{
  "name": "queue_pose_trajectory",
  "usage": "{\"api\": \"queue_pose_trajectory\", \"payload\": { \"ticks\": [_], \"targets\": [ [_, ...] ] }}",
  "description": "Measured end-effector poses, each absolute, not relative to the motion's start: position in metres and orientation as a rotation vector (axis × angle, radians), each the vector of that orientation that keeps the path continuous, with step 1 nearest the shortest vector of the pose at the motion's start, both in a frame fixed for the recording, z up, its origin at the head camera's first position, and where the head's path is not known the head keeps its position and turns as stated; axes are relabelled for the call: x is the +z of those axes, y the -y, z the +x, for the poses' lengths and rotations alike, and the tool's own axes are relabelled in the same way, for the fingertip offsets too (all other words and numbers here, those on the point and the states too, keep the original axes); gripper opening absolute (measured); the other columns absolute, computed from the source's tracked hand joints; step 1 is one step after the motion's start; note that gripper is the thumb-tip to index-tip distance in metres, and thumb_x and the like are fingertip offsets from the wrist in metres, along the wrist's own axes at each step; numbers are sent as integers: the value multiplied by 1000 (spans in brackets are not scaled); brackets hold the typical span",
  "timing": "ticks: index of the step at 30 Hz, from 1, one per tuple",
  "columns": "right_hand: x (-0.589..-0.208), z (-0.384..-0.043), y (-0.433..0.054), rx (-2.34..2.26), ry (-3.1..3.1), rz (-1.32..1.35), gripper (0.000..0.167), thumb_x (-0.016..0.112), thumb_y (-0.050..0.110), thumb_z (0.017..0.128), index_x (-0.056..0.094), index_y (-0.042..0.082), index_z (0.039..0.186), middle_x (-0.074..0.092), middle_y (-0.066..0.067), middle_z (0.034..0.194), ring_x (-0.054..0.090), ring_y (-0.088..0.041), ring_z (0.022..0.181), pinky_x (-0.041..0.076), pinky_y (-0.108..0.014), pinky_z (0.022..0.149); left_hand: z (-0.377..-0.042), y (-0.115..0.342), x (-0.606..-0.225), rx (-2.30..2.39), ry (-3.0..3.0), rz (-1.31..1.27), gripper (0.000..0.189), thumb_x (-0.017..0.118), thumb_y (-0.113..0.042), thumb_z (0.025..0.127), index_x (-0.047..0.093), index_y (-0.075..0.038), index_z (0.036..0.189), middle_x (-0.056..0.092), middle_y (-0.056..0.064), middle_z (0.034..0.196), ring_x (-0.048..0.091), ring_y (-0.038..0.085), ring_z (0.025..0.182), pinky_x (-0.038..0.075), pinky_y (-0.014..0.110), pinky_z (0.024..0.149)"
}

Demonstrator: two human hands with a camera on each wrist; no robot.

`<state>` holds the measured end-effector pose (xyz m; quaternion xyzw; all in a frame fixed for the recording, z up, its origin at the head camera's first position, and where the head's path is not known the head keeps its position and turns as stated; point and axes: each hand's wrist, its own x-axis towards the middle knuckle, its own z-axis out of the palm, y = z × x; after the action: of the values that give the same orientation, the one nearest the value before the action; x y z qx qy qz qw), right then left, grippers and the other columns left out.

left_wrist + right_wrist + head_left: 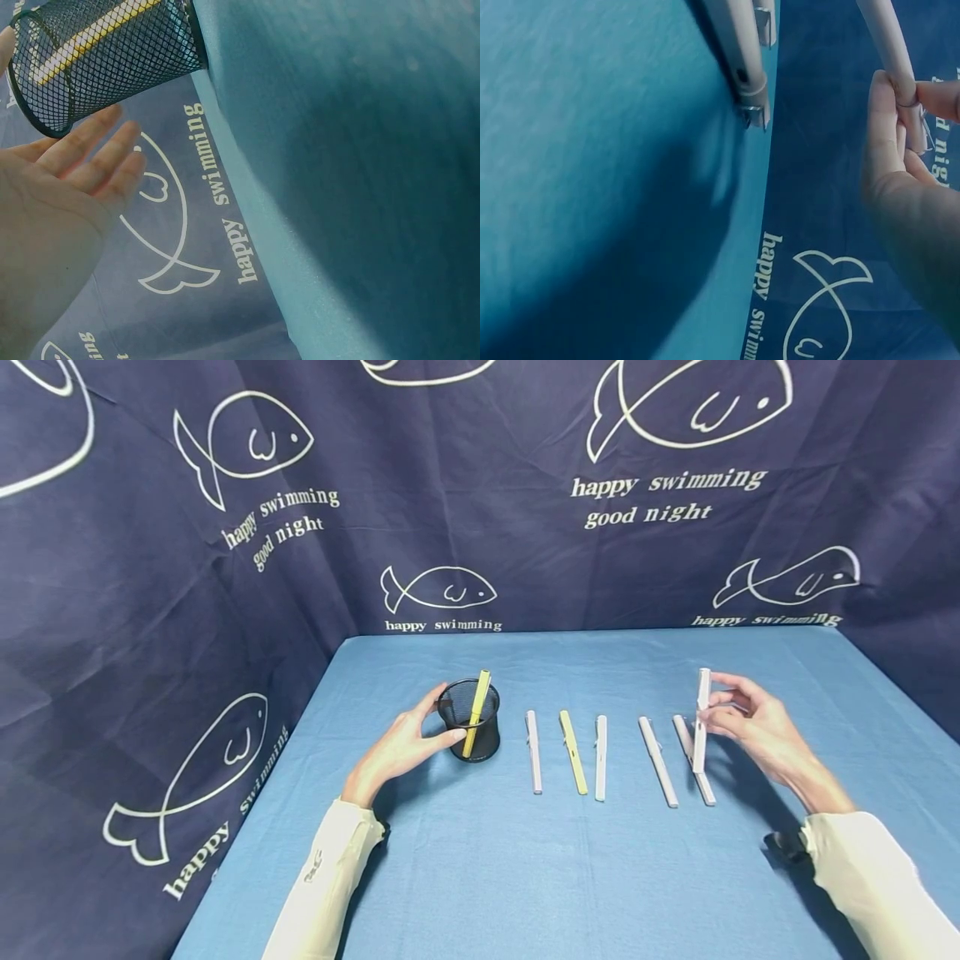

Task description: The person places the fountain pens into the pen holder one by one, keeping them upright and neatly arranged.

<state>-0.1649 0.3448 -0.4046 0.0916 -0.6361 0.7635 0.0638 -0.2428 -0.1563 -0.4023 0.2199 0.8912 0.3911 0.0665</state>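
My left hand (405, 745) grips a black mesh pen holder (487, 739) near its rim, thumb on the near side and fingers on the far side. A yellow pen (480, 697) leans inside that holder, its top sticking out above the rim. My right hand (761, 727) pinches a pale capped pen (702, 689) between thumb and fingertips. In the head view this pen stands nearly upright and partly covers a pale pink pen (707, 792) on the table. The right wrist view shows the pinched pen (889, 34) raised off the cloth.
More pens lie in a loose row on the blue cloth (510, 877): a pale pink pen (533, 752), a yellow pen (573, 752), a white pen (601, 758) and another pale pen (658, 762). A dark blue printed curtain (525, 543) borders the table behind and at the left.
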Motion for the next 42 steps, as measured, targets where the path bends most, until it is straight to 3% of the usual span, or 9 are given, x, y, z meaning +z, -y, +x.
{"api": "queue_pose_trajectory", "payload": {
  "ticks": [29,42],
  "targets": [
    [-387,-179,-300,2255,1834,419,54,59,-25,90,61,10,132,67,-4,96,71,-10,82,58,-23,71,-244,156,-402,1166,-2682,652,94,69,-62,93,25,-25,166,47,18,155,40,32,146,35,58,113],
    [-384,-186,-283,2245,1817,470,54,57,-26,91,60,7,133,67,-5,96,70,-10,83,57,-22,75,-244,156,-403,1150,-2699,642,94,68,-65,92,25,-27,166,47,19,155,40,32,146,35,58,113]
  ]
}}
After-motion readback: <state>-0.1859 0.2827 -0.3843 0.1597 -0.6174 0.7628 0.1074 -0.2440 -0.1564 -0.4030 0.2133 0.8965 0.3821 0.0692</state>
